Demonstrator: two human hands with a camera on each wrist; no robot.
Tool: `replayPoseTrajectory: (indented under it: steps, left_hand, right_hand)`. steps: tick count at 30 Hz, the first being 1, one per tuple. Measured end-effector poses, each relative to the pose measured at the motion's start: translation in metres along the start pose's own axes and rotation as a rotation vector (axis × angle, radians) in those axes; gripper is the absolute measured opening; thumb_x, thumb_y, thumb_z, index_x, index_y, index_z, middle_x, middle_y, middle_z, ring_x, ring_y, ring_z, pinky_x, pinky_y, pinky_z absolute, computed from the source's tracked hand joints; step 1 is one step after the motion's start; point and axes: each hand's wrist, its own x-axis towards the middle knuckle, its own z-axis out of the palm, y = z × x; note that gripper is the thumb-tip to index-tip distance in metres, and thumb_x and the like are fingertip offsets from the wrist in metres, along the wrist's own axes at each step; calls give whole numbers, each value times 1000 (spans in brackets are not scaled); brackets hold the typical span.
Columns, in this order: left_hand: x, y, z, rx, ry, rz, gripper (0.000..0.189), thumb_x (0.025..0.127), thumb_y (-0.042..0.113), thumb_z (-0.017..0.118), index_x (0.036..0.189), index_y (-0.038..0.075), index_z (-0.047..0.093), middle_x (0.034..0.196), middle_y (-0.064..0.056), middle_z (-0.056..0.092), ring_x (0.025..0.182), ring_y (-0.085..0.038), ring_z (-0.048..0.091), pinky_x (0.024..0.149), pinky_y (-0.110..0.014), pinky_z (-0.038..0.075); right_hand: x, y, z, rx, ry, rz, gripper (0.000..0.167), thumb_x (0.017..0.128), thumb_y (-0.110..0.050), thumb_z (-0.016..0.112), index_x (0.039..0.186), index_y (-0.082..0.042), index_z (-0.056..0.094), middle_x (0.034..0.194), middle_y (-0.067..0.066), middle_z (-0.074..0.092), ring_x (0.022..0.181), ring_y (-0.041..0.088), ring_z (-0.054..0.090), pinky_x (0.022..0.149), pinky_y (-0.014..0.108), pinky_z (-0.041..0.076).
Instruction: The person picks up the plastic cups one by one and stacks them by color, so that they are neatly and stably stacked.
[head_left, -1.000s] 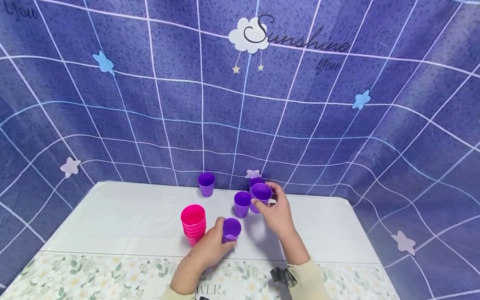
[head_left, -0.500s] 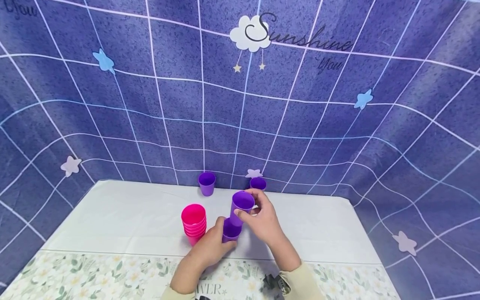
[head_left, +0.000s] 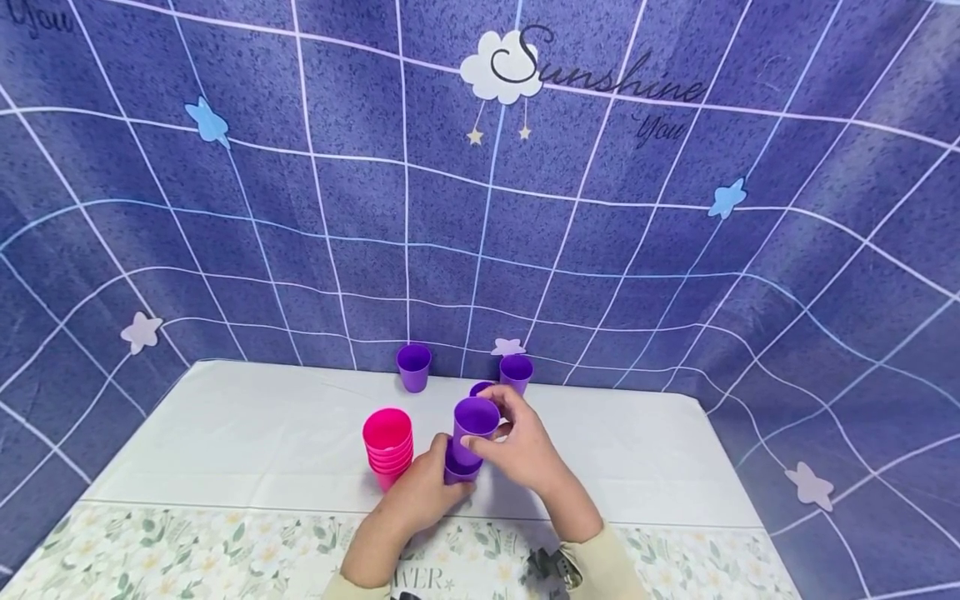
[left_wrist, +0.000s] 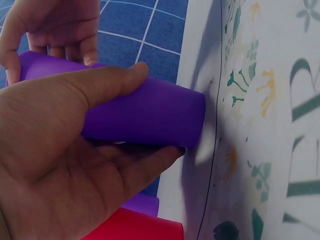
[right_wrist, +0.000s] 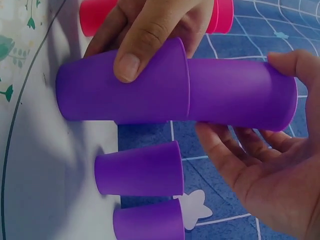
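My left hand [head_left: 422, 493] grips a purple plastic cup [right_wrist: 100, 92] that stands upright near the front of the white tabletop. A second purple cup [head_left: 471, 433] is held by the fingers and thumb of my right hand [head_left: 528, 448]. In the right wrist view, this upper cup's base sits inside the lower cup's mouth, with much of its wall still showing above the rim. Just left of my left hand stands a stack of nested pink cups [head_left: 387, 442]. The left wrist view shows my left thumb lying along the lower cup's side.
Behind my right hand stands a purple cup [head_left: 482, 388], mostly hidden in the head view. Farther back are another purple cup [head_left: 516, 372] and one more purple cup [head_left: 414, 369] to the left. A blue gridded curtain [head_left: 360, 208] rises behind the table [head_left: 262, 433].
My right hand has carried its purple cup left and toward me, over the cup in my left hand, then lowered it into that cup's mouth. My left hand has stayed in place.
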Motion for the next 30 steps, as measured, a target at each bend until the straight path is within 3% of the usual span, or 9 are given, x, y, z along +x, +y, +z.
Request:
replayPoseTrajectory:
  steps: [11,21,30]
  left_hand:
    - [1,3,-2,-52,-3,-13,62,86,24,86,133,3,51,124,-20,72,122,-38,70,109,-58,55]
    - [4,1,-1,-144,12,32,58,89,22,84,133,6,50,129,-20,71,120,-36,72,106,-53,58]
    - [4,7,-5,-186,52,53,68,88,22,87,141,7,48,140,-19,65,132,-36,65,113,-54,53]
  right_hand:
    - [0,6,-8,-66,-155,-35,57,78,-20,90,126,-12,61,116,6,70,104,19,66,94,31,56]
    - [2,15,-10,-87,-246,1,60,74,-16,93,125,-11,62,117,5,71,110,24,67,99,40,55]
    - [3,23,-12,-54,-341,27,65,74,-14,95,129,-7,60,123,13,69,118,32,65,100,46,59]
